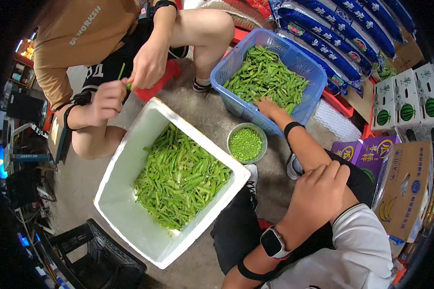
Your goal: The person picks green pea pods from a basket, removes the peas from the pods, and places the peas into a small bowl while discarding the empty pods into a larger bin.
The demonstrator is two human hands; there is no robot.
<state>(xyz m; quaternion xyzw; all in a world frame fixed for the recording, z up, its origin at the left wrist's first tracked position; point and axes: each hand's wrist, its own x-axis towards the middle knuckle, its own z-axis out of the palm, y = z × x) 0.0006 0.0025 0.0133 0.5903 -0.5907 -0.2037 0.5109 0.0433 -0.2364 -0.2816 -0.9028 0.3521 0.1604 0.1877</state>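
My right hand [269, 107] reaches over the rim of a blue plastic basket [300, 57] full of green pea pods [267, 74]. Its fingers are bent down and closed on pods at the near side, with the fingertips partly hidden. My left hand [319, 196], with a watch on its wrist, is curled closed over my right forearm; its fingertips are out of sight. A round metal bowl [262, 156] of shelled peas [245, 144] stands on the floor beside the basket. Left of it, a white foam box [115, 192] holds a heap of green pods [181, 176].
Across from me a seated person's hands [125, 86] hold a green pod. Blue printed sacks [323, 41] are stacked behind the basket. Cardboard boxes [405, 183] line the right side. A black plastic crate [94, 257] sits at lower left, and a red stool [161, 82] beneath the other person.
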